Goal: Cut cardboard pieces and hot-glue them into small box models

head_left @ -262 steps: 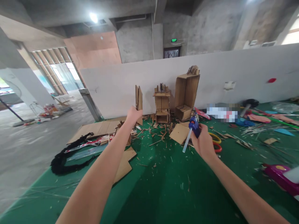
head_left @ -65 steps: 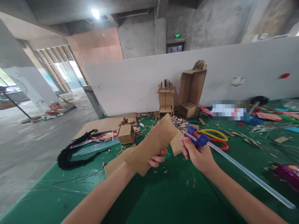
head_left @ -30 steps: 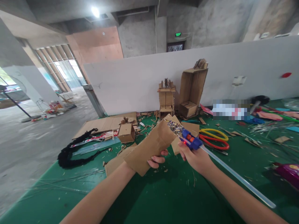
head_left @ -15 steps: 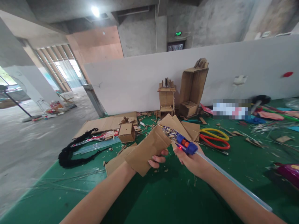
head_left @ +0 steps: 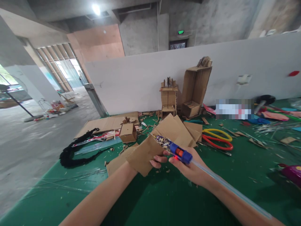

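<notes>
My left hand grips a flat piece of cardboard, its fingers curled over the right edge. In my right hand is a blue hot glue gun with a red light glowing on it. A long clear glue stick runs out of its back along my forearm. The gun's nozzle, speckled with stuck scraps, lies over the upper part of the cardboard; whether it touches cannot be made out. Beyond my hands lie more flat cardboard sheets.
Behind stand a small cardboard structure and a taller open cardboard box against a white partition. Left are a small cardboard box and black yarn. Yellow and red loops lie right. Scraps litter the green table.
The glue gun has moved left, its nozzle going from the cardboard's top right corner to over its upper face. The left hand stays almost still, holding the cardboard.
</notes>
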`<state>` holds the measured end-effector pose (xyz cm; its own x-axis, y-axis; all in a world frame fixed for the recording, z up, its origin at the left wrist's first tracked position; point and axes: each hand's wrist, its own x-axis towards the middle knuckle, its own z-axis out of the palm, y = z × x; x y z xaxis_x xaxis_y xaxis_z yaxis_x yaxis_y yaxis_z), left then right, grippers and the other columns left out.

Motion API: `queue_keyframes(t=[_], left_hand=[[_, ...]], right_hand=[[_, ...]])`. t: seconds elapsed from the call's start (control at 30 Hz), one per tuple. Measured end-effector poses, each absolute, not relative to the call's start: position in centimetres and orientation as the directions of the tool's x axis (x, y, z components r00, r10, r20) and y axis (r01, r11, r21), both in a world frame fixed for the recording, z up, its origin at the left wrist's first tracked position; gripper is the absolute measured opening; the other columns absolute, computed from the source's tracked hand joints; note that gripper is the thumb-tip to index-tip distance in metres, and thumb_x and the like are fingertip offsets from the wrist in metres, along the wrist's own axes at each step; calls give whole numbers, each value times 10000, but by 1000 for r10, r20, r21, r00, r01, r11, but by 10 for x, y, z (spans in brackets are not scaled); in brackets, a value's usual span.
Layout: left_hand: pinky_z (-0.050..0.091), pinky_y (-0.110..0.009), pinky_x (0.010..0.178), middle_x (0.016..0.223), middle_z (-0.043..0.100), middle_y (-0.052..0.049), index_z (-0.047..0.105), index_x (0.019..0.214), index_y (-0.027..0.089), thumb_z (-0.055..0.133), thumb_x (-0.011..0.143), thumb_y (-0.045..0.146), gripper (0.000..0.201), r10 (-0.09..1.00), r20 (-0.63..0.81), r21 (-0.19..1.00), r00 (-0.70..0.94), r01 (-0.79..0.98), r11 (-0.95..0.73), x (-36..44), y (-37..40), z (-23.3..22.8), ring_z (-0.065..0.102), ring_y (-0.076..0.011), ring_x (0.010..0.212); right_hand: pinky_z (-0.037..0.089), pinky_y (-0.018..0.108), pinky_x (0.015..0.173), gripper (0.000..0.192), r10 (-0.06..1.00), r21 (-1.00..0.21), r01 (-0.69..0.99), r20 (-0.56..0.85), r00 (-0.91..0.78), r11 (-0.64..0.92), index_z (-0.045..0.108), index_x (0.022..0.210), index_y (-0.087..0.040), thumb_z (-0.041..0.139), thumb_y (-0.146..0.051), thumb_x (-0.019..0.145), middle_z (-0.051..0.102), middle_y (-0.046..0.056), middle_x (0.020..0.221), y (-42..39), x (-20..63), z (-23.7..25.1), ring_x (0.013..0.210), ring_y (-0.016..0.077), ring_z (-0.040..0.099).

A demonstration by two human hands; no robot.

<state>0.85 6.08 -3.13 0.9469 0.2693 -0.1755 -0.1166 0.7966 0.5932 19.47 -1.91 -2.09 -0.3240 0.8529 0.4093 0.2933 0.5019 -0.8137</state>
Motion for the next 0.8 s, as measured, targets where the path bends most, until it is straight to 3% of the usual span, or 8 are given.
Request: queue_keyframes(t=[0.1, 0.2, 0.4, 0.6, 0.8], left_hand=[[151, -184, 388, 709, 453, -46, 568, 806, 130, 510, 772, 384, 263, 277, -189, 597, 942, -114, 794, 8, 61, -32, 310, -89, 498], [160, -189, 374, 735, 446, -45, 559, 872, 142, 468, 800, 417, 299, 287, -237, 577, 928, -103, 810, 9, 61, -30, 310, -89, 486], [170, -179, 341, 717, 430, -29, 512, 843, 169, 411, 830, 442, 291, 245, -282, 517, 928, -68, 853, 12, 63, -31, 307, -86, 460], [232, -180, 341, 690, 433, -31, 489, 805, 151, 403, 841, 427, 291, 166, -252, 477, 953, -27, 879, 10, 66, -37, 356, -91, 472], [224, -182, 334, 712, 440, -36, 481, 821, 165, 396, 847, 414, 265, 187, -269, 464, 945, -42, 885, 11, 65, -36, 350, -91, 465]], right_hand=[[502, 214, 591, 176, 855, -811, 302, 413, -312, 502, 628, 915, -187, 582, -328, 821, 668, 17, 702, -18, 194, -25, 641, 149, 643], [462, 210, 470, 208, 884, -824, 321, 433, -175, 467, 615, 873, -179, 568, -376, 825, 641, 5, 645, -13, 196, -31, 462, 109, 561], [402, 221, 386, 347, 897, -853, 360, 433, 82, 379, 610, 797, -153, 509, -484, 828, 536, -20, 458, -2, 205, -23, 373, 111, 493], [415, 235, 417, 372, 874, -819, 429, 470, 123, 380, 613, 789, -156, 503, -510, 813, 568, -3, 481, 3, 212, -18, 383, 115, 495], [398, 237, 395, 391, 896, -827, 457, 426, 126, 328, 540, 647, -187, 470, -535, 811, 512, -12, 414, 2, 211, -17, 363, 121, 489]])
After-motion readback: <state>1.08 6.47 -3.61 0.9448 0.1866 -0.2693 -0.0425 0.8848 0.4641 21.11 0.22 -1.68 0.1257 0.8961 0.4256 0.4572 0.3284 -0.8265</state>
